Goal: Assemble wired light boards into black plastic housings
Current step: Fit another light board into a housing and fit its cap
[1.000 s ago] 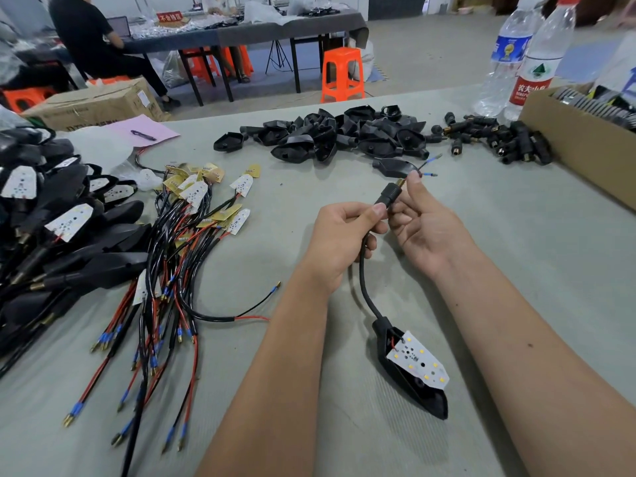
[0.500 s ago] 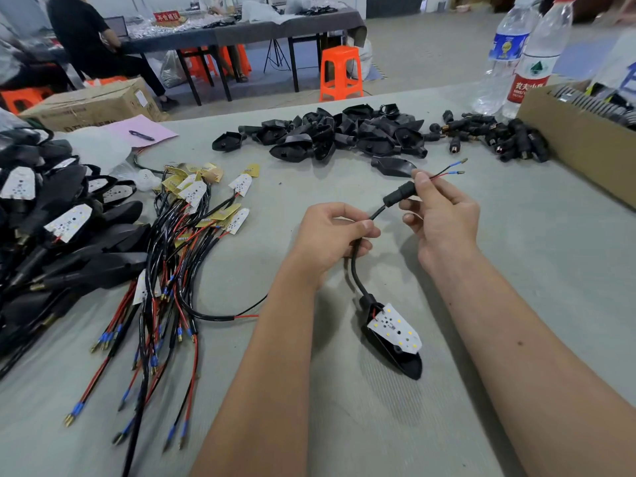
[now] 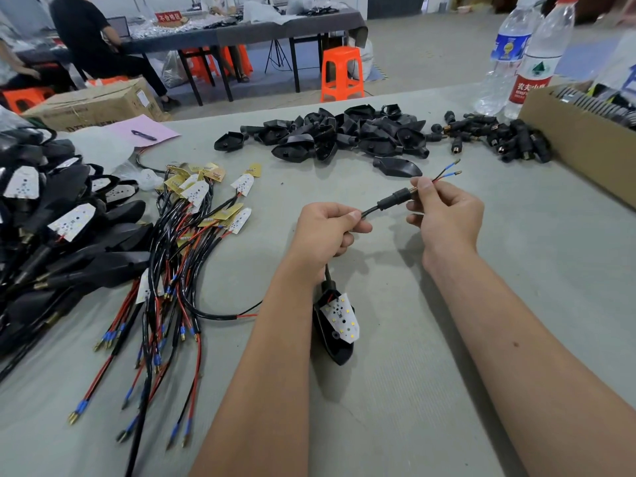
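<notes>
My left hand (image 3: 327,232) grips a black cable just behind a black sleeve connector (image 3: 394,200). My right hand (image 3: 444,215) pinches the connector's threaded brass end, and the cable's two blue-tipped wire ends (image 3: 449,169) stick out past my fingers. The cable runs down under my left hand to a black plastic housing (image 3: 334,342) on the table, with a white light board (image 3: 340,316) sitting loosely tilted in it.
Loose wired light boards (image 3: 192,235) lie in a bundle at the left. Finished housings (image 3: 51,235) pile at the far left. Empty black housings (image 3: 337,136) and sleeve connectors (image 3: 506,139) lie at the back. A cardboard box (image 3: 578,149) and two water bottles (image 3: 526,56) stand at the right.
The sleeve connector has slid further along the cable, so more of the wire ends show past my right hand. The housing with its board has been drawn closer to my left arm.
</notes>
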Demonstrator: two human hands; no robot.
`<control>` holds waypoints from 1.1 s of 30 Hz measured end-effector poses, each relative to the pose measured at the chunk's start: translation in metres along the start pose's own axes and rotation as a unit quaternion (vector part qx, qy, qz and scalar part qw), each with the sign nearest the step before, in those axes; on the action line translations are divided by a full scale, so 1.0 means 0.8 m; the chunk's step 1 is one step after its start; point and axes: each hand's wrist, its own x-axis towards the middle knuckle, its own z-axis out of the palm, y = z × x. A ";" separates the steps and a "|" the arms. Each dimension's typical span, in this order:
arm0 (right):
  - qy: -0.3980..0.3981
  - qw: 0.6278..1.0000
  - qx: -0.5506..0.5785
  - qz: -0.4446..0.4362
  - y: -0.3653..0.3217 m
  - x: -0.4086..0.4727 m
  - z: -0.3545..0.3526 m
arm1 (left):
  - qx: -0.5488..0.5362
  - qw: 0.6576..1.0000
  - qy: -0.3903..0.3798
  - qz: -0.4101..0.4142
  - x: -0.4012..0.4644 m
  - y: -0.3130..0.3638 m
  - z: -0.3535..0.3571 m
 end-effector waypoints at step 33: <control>-0.060 0.996 -0.058 -0.042 -0.001 -0.006 -0.003 | 0.105 0.992 0.021 0.073 -0.004 -0.003 0.013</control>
